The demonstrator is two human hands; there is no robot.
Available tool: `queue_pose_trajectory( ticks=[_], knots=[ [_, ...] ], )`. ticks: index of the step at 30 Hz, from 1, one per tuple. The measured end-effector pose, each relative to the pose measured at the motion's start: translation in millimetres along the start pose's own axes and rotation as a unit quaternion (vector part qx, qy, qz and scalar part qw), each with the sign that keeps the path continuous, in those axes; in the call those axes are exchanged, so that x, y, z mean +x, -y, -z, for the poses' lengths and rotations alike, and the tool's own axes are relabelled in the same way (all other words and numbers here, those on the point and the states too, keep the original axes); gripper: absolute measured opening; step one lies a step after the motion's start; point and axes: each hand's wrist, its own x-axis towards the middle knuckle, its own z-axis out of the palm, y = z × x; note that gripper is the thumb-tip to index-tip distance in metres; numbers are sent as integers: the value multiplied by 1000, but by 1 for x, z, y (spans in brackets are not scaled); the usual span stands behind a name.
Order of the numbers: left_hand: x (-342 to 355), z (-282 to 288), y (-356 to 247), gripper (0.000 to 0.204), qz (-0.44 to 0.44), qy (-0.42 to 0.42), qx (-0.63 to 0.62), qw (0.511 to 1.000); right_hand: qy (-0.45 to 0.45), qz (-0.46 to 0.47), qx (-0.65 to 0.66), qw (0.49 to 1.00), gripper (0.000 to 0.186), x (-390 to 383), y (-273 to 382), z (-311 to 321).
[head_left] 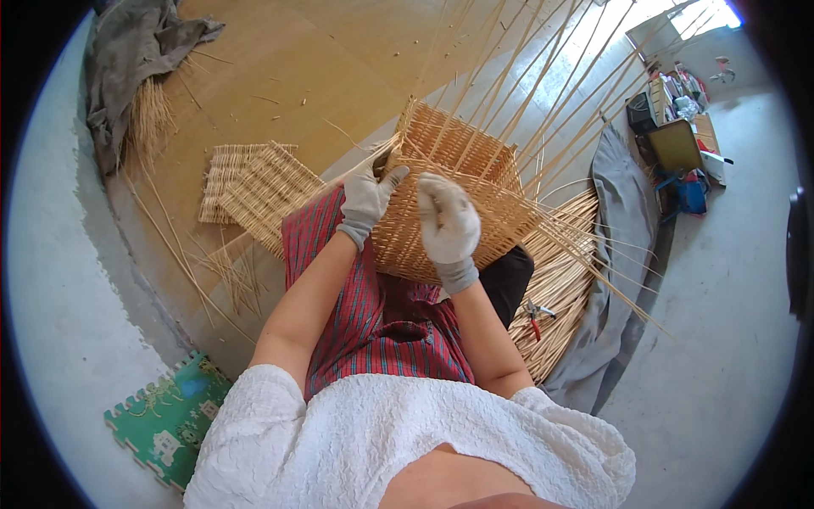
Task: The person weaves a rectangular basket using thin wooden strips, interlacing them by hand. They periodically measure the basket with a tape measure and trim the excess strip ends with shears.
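A half-woven wicker basket (398, 229) rests tilted on my lap, over a red checked cloth (318, 237). Long unwoven canes (551, 59) fan up and away from its far and right sides. My left hand (369, 199), in a pale work glove, is closed around the basket's left corner at the rim, thumb on the near wall. In front of the near wall is my right hand (448, 222), also gloved, its fingers curled together and slightly blurred. Whatever it may pinch is hidden.
Flat woven panels (271, 187) lie to the left. Bundled canes (564, 288) lie on the right beside a grey cloth (623, 212), with red-handled pliers (536, 318) on them. A green foam mat (174, 416) is at lower left; cluttered items (678, 127) stand far right.
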Motion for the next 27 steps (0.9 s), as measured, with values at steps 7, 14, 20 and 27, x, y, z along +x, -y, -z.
queue_pose_trajectory(
  ticks=[7, 14, 20, 27],
  knots=[
    [3, 18, 15, 52, 20, 23, -56, 998, 16, 45, -25, 999, 20, 25, 30, -25],
    [12, 21, -17, 38, 5, 78, 52, 996, -20, 30, -7, 999, 20, -20, -6, 4],
    [25, 23, -40, 52, 18, 126, 150, 980, -74, -219, 203, 951, 13, -30, -25, 2],
    [20, -19, -27, 71, 116, 0, 169, 979, -188, -348, 259, 881, 26, 20, -58, 4]
  ],
)
